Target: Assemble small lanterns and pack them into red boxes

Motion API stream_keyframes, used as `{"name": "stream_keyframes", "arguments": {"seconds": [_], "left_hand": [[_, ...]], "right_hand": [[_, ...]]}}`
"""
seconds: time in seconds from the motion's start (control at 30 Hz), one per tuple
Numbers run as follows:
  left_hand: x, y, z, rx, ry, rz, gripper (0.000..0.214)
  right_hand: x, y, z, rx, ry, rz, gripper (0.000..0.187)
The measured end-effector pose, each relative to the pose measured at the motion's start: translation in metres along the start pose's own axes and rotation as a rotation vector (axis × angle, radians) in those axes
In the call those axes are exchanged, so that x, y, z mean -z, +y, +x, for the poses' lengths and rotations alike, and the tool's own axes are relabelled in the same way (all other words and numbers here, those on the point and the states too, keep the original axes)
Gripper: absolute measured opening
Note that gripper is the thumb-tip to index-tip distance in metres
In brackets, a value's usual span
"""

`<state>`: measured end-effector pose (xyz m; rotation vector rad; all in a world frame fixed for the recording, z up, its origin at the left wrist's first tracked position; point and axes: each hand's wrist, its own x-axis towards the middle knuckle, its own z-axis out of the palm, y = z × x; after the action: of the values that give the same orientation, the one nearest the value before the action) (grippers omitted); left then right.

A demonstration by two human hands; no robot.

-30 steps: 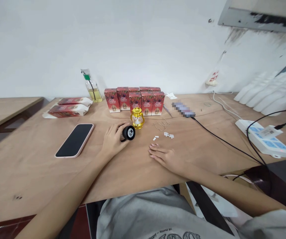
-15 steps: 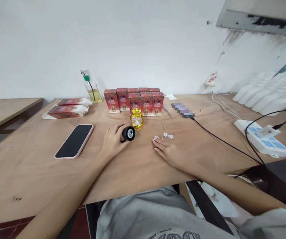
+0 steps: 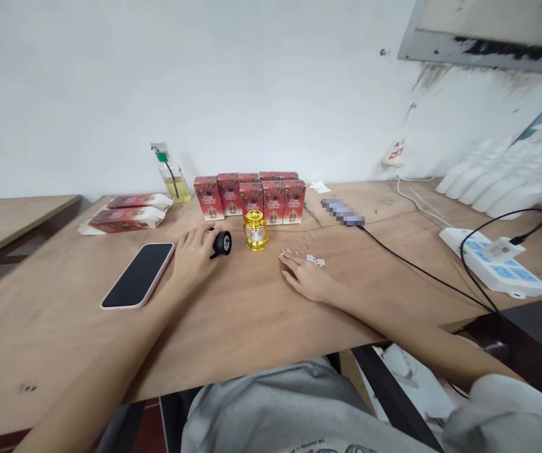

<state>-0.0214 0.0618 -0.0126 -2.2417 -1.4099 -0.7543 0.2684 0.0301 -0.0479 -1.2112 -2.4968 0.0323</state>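
My left hand [image 3: 194, 253] is closed round a small black cylindrical item [image 3: 223, 243]. It lies on its side, its round end with a pale centre facing me; its exact kind is hard to make out. Just right of it stands a small gold lantern [image 3: 256, 231] with a clear middle, upright and apart from both hands. My right hand [image 3: 306, 277] rests on the table with its fingers stretched out. A flat white cut-out piece [image 3: 316, 260] lies beside its knuckles. Behind that are thin bent wires [image 3: 301, 240].
Red boxes [image 3: 273, 200] stand in rows behind the lantern, with opened red boxes [image 3: 126, 218] lying left. A phone [image 3: 138, 275] lies left of my left hand. There are also a pump bottle [image 3: 175, 179], a pixelated device on a cable [image 3: 344, 212], a screwdriver [image 3: 312, 212] and a power strip [image 3: 497, 263].
My left hand has moved left with the black item, away from the lantern. My right hand has slid slightly left; the white piece seen at its fingertips no longer shows. The view has shifted slightly.
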Motion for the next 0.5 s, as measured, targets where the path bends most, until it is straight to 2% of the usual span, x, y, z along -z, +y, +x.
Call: {"name": "stream_keyframes", "arguments": {"seconds": [0.1, 0.2, 0.37, 0.5], "left_hand": [[-0.012, -0.015, 0.012, -0.126, -0.041, 0.037, 0.040], [-0.023, -0.020, 0.026, -0.237, -0.084, 0.009, 0.038], [-0.031, -0.015, 0.044, -0.389, -0.142, -0.004, 0.043], [-0.031, -0.010, 0.047, -0.482, -0.217, 0.044, 0.047]], "right_hand": [[-0.003, 0.003, 0.016, -0.023, -0.009, 0.017, 0.047], [-0.008, 0.007, 0.028, -0.031, -0.011, 0.046, 0.046], [-0.016, 0.014, 0.043, -0.016, -0.008, 0.085, 0.043], [-0.016, 0.015, 0.053, -0.040, 0.029, 0.112, 0.038]]}}
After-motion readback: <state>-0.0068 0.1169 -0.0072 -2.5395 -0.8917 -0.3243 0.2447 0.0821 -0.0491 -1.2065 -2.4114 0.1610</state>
